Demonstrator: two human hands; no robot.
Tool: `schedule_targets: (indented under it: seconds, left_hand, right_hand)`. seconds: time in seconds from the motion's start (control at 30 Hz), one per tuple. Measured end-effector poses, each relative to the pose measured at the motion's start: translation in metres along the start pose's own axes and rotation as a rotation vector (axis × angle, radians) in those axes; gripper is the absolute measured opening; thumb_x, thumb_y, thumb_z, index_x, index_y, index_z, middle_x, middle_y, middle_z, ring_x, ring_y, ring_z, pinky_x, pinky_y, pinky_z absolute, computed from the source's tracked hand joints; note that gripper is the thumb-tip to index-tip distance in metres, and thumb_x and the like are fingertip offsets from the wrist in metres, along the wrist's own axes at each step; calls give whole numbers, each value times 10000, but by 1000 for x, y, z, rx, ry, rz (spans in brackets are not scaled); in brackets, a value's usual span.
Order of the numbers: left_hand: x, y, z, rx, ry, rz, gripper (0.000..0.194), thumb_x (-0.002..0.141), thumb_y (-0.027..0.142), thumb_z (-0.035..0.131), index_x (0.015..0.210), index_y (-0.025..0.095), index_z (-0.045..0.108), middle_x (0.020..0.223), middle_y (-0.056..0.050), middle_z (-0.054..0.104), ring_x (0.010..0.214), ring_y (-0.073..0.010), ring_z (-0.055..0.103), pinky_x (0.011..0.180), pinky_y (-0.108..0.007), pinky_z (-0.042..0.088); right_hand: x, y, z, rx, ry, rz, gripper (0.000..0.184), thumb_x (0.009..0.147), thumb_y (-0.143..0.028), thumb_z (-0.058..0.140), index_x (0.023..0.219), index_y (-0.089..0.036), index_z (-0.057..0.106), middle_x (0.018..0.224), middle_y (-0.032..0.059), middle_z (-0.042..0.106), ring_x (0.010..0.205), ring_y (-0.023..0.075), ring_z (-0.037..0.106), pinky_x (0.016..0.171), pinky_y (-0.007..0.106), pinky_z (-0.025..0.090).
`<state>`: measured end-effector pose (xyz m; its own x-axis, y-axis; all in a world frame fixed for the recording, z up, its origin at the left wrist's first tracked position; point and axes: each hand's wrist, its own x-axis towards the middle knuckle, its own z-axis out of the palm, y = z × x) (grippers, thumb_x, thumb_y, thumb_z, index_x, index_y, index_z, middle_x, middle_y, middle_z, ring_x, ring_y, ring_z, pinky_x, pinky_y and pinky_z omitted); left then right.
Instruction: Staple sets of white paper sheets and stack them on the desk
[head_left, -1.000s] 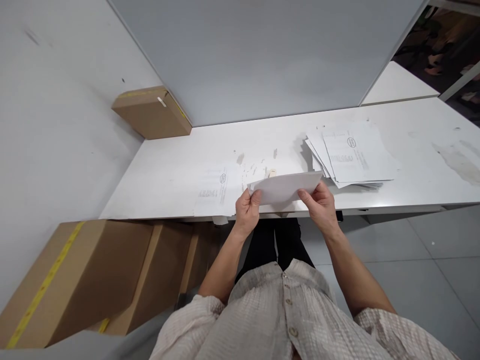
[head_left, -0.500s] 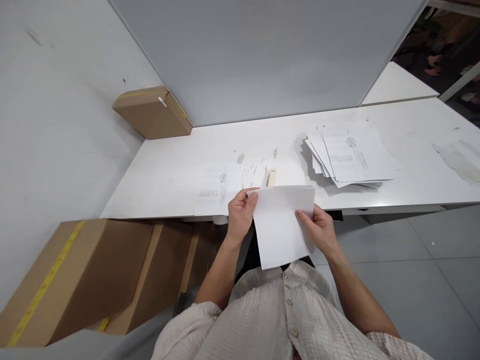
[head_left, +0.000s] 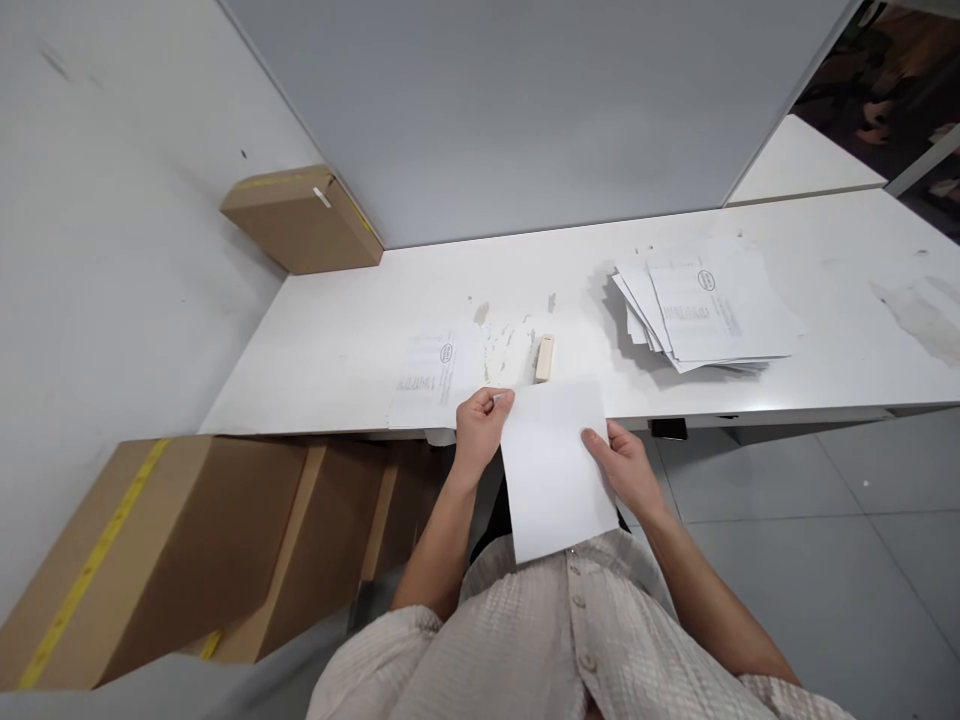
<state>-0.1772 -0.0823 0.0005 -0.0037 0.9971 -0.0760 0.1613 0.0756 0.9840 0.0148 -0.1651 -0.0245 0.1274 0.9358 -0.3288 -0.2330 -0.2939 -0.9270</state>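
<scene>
Between my hands is white paper [head_left: 556,475], blank on the side facing me, held at the table's front edge. Whether it is one sheet or several I cannot tell. My left hand [head_left: 481,428] pinches its upper left corner between thumb and fingers. My right hand [head_left: 624,462] grips the right edge, thumb on top and fingers behind. Just beyond the paper lies a small cream-coloured block-like object [head_left: 544,358]. To the left of it, a printed sheet [head_left: 427,380] with an oval stamp mark lies flat near the front edge.
An uneven stack of printed papers [head_left: 709,310] sits on the white table [head_left: 337,340], right of centre. A cardboard box [head_left: 304,225] leans in the back left corner. Larger taped boxes [head_left: 172,550] stand at the lower left. A grey panel [head_left: 525,110] rises behind the table.
The paper has come slightly down and left, towards my body, and my right hand has shifted left with it. More of the cream-coloured object now shows.
</scene>
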Motion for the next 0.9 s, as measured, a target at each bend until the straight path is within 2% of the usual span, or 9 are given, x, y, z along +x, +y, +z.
schedule_targets:
  seconds: [0.07, 0.13, 0.23, 0.33, 0.4, 0.5, 0.67, 0.9]
  left_hand:
    - [5, -13, -1, 156, -28, -32, 293, 752, 433, 606, 794, 149, 666, 587, 23, 554, 538, -99, 486, 513, -218, 390]
    - [8, -20, 0, 345, -31, -8, 292, 763, 412, 597, 892, 161, 674, 652, 7, 579, 596, -118, 517, 576, -241, 423]
    - [12, -21, 3, 494, -53, 95, 371, 810, 365, 559, 1132, 186, 599, 906, -45, 622, 683, -129, 545, 703, -287, 458]
    - [17, -16, 7, 554, -113, 254, 371, 877, 293, 462, 1230, 198, 529, 1093, -86, 583, 799, -149, 558, 800, -320, 459]
    - [22, -14, 9, 580, -143, 351, 362, 902, 254, 408, 1242, 205, 520, 1123, -93, 566, 918, -174, 551, 862, -336, 444]
    - [29, -14, 13, 601, -173, 412, 370, 914, 214, 364, 1247, 211, 525, 1115, -92, 558, 1028, -192, 518, 914, -346, 424]
    - [34, -17, 19, 662, -226, 410, 411, 916, 171, 320, 1268, 243, 519, 1144, -94, 525, 1047, -203, 496, 909, -367, 426]
    - [36, -20, 24, 719, -248, 411, 472, 877, 89, 319, 1244, 274, 550, 1155, -85, 518, 1050, -220, 476, 858, -362, 444]
  right_hand:
    - [2, 12, 3, 72, -4, 75, 338, 741, -460, 648, 938, -186, 647, 822, 42, 705, 676, 193, 622, 639, 312, 492]
    - [3, 23, 4, 127, 24, 122, 335, 726, -455, 667, 918, -181, 647, 782, 35, 707, 631, 179, 613, 597, 296, 483]
    - [5, 30, 1, 167, 75, 151, 349, 708, -445, 688, 926, -176, 647, 769, 33, 709, 620, 177, 613, 579, 290, 478]
    - [8, 30, -3, 185, 108, 134, 367, 690, -446, 701, 927, -171, 647, 779, 35, 712, 626, 180, 622, 587, 294, 484]
    - [11, 29, -4, 189, 137, 120, 381, 672, -456, 711, 916, -170, 646, 775, 35, 713, 623, 183, 626, 584, 297, 485]
    - [15, 28, -5, 178, 191, 108, 410, 653, -478, 712, 913, -169, 643, 780, 43, 714, 639, 198, 635, 580, 305, 490]
    - [19, 23, -9, 149, 253, 81, 408, 657, -475, 706, 919, -168, 644, 792, 46, 714, 672, 205, 639, 595, 303, 490]
    - [21, 21, -11, 127, 249, 81, 378, 655, -473, 710, 889, -182, 650, 778, 33, 711, 651, 199, 632, 605, 307, 487]
